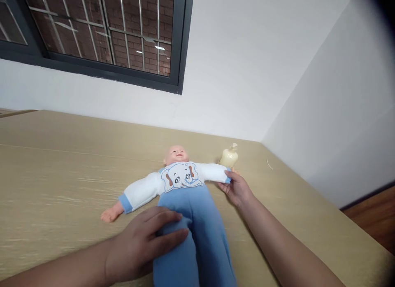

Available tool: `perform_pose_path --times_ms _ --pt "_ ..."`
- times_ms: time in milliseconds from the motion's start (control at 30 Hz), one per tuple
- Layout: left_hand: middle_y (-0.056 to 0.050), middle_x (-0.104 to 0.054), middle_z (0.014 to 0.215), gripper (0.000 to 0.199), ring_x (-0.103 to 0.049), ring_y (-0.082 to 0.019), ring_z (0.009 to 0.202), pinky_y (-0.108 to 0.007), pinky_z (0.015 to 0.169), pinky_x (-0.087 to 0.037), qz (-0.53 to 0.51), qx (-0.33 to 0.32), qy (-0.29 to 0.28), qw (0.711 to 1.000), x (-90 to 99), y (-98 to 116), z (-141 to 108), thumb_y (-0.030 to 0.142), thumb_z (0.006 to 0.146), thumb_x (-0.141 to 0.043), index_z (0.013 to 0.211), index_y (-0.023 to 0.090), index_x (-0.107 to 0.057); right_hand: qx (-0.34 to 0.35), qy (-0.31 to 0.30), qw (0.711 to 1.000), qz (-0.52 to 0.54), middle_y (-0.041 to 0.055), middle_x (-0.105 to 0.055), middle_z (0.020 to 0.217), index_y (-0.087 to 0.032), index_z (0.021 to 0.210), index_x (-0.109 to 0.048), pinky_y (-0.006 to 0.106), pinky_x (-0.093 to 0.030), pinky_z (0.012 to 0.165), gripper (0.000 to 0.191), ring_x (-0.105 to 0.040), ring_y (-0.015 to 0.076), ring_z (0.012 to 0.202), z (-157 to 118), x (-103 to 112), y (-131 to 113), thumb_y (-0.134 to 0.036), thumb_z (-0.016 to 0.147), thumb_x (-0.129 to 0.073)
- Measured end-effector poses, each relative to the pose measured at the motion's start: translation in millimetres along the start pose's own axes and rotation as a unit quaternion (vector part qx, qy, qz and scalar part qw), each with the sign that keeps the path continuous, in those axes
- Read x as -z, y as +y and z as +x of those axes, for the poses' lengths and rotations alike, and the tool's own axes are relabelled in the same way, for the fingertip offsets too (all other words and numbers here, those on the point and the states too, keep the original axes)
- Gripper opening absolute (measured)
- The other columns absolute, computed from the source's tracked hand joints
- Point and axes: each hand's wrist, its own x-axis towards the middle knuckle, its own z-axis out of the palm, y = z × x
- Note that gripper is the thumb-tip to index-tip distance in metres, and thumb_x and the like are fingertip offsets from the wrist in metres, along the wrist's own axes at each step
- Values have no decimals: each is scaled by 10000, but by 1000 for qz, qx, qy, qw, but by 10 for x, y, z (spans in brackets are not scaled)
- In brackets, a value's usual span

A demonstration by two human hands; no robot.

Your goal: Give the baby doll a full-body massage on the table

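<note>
A baby doll lies on its back with its arms spread and its head at the far end. It wears a white top with an elephant face on the chest and blue trousers. My left hand is curved over the trouser leg on the left, near the thigh; its palm side is hidden. At the other side, my right hand pinches the blue cuff of the doll's sleeve, with the thumb on top and fingers beneath. The doll's far hand is mostly hidden behind my fingers. Its feet are out of view.
A cream pump bottle stands just beyond the doll's held arm. Both rest on a light wooden table against a white wall. A barred window is at upper left. A thin white strip lies at the right.
</note>
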Motion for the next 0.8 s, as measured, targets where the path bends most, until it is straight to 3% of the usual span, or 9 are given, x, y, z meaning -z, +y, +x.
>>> perform_pose_path --times_ms 133,233,333,433,567,700,800 --pt "-125 -629 1349 543 -679 -280 1112 -319 884 -590 -48 37 13 998 41 7 -38 317 894 -696 1422 294 -570 160 34 985 -59 13 -706 935 -215 972 -619 338 -608 699 262 -688 217 861 -145 -128 -64 -283 766 -765" --pt "-116 -588 1428 621 -675 -289 1150 -322 890 -602 -118 68 9 991 42 26 -54 308 870 -734 1458 332 -537 288 62 931 -213 28 -680 909 -203 931 -618 378 -572 816 270 -657 236 921 -297 -217 -74 -379 788 -765" --pt "-87 -575 1456 633 -667 -285 1177 -324 900 -604 -182 116 -2 977 -2 25 -49 248 872 -731 1459 381 -532 357 43 880 -310 61 -682 1018 -207 1060 -613 411 -535 915 371 -646 247 997 -443 -296 -29 -411 798 -776" --pt "-65 -591 1441 616 -648 -285 1211 -346 946 -588 -220 159 -6 962 -52 -10 -23 223 871 -728 1436 397 -555 395 -45 829 -394 100 -655 1200 -237 1234 -589 449 -516 970 507 -636 274 1094 -556 -361 24 -412 800 -784" --pt "-62 -634 1380 558 -651 -275 1204 -360 972 -577 -260 212 14 942 -78 -79 40 226 862 -746 1383 373 -607 433 -140 719 -526 137 -569 1352 -247 1375 -558 513 -490 1029 595 -554 333 1244 -643 -411 44 -437 840 -740" --pt "-67 -660 1332 478 -664 -263 1172 -366 963 -585 -300 246 36 921 -94 -137 88 225 889 -728 1344 342 -639 443 -174 648 -595 147 -497 1431 -253 1485 -473 563 -437 1098 658 -485 356 1322 -665 -435 48 -439 891 -688" --pt "-77 -661 1327 488 -665 -271 1164 -394 955 -594 -308 227 46 923 -117 -169 89 212 895 -714 1360 328 -623 423 -185 609 -645 150 -486 1444 -274 1519 -440 597 -439 1084 690 -465 385 1320 -666 -451 54 -450 895 -677"
